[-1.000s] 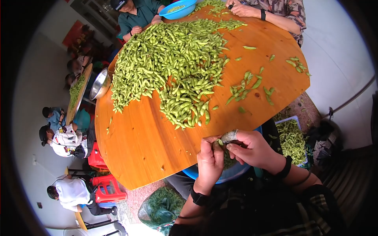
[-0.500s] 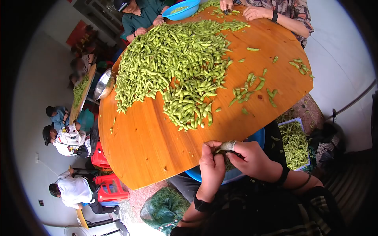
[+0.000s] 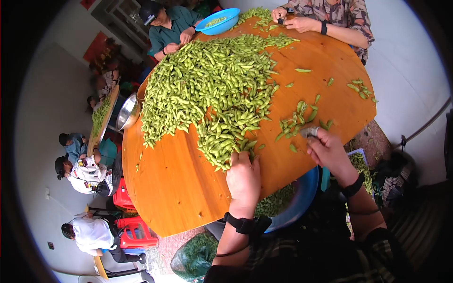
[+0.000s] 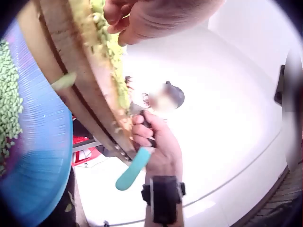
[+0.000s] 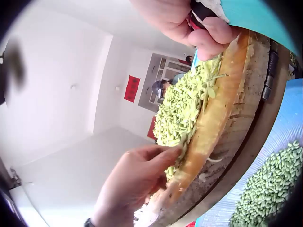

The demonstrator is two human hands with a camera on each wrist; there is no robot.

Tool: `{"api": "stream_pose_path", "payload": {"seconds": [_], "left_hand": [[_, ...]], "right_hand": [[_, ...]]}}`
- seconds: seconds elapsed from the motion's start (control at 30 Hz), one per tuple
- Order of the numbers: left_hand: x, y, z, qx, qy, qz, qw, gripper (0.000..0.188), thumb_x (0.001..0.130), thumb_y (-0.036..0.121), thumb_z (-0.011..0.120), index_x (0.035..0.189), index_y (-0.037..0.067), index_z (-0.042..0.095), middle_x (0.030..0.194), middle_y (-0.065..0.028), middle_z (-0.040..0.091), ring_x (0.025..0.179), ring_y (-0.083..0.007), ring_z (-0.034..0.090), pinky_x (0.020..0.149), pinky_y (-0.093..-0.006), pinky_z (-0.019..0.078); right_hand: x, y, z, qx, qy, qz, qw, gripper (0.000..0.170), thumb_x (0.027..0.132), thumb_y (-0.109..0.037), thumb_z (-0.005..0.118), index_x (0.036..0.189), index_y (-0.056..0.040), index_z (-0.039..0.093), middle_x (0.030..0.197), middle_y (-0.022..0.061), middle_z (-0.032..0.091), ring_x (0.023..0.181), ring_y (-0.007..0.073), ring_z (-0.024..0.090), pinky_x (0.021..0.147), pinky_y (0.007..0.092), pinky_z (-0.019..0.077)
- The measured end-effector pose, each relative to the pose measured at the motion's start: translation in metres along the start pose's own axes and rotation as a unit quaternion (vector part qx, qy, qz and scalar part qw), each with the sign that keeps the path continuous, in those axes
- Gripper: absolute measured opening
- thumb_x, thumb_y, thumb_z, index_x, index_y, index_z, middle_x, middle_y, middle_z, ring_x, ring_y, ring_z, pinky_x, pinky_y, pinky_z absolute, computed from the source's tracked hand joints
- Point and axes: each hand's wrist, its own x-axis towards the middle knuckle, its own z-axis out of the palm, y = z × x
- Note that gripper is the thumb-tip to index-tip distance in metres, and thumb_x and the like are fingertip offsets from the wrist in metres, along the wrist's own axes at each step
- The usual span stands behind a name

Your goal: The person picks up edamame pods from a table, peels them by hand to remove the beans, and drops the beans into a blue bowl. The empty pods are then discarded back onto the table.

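Note:
A large heap of green edamame pods [image 3: 203,89] covers much of the wooden table [image 3: 165,188]. My left hand [image 3: 244,179] reaches to the near edge of the heap. In the right wrist view its thumb and fingers [image 5: 163,158] pinch at a pod there. Above the table's right part, my right hand [image 3: 330,153] grips a small tool with a dark handle [image 4: 150,125]. A grey-white wrap [image 3: 309,132] shows at that hand's fingertips. A teal strip with a rounded end [image 4: 134,169] hangs beneath the right hand.
A blue basin [image 3: 306,193] of shelled beans sits below the table edge. Loose pods [image 3: 297,118] lie at right. Across the table are two people, a blue bowl [image 3: 218,22] and a steel bowl [image 3: 127,113]. A green net sack [image 3: 193,254] rests on the floor.
Both hands were together over the basin around a pod. They have separated: my left hand has moved forward onto the heap, my right hand up and to the right with the tool.

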Motion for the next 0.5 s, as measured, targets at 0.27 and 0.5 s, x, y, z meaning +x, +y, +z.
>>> {"api": "stream_pose_path", "payload": {"seconds": [0.27,0.5], "left_hand": [[-0.020,0.006,-0.004,-0.214,-0.035,0.008,0.976,0.011,0.086,0.005,0.067,0.095,0.000,0.065,0.088,-0.0178,0.067,0.070,-0.0356,0.066,0.063,-0.0393,0.0533],[-0.043,0.010,-0.021,-0.256,-0.102,0.028,0.961,0.036,0.090,0.000,0.059,0.126,-0.001,0.058,0.090,-0.0162,0.063,0.073,-0.0260,0.069,0.063,-0.0333,0.0542]], "right_hand": [[-0.020,-0.014,0.039,0.029,-0.179,0.026,0.983,0.019,0.097,-0.012,0.049,0.105,0.0002,0.061,0.070,0.0027,0.061,0.052,0.0064,0.054,0.047,0.0211,0.0423],[-0.030,-0.017,0.049,0.002,-0.249,0.037,0.968,0.023,0.096,-0.015,0.050,0.082,-0.0005,0.059,0.061,0.0028,0.059,0.049,0.0067,0.056,0.044,0.0221,0.0420]]}}
